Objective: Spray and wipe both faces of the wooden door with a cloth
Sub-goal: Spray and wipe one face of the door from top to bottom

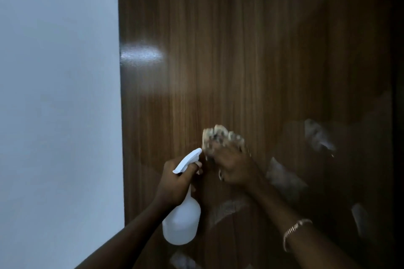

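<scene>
Right hand [232,166] presses a bunched cloth [220,137] flat against the wooden door [240,50], its grip clenched on the fabric for wiping pressure; just left of it, the left hand [175,183] grips a white spray bottle [182,220] by the neck, nozzle toward the panel, probably ready to re-wet. The glossy veneer above the grips mirrors a light; a pale wall [59,94] lies farther left.

Single head-worn wide-angle view, close up to the wooden door [240,50], facing it nearly straight on, maybe tilted slightly upward. Door fills centre and right of frame, its top edge near the frame top; white wall [59,94] takes the left. Forearms enter from the bottom.
</scene>
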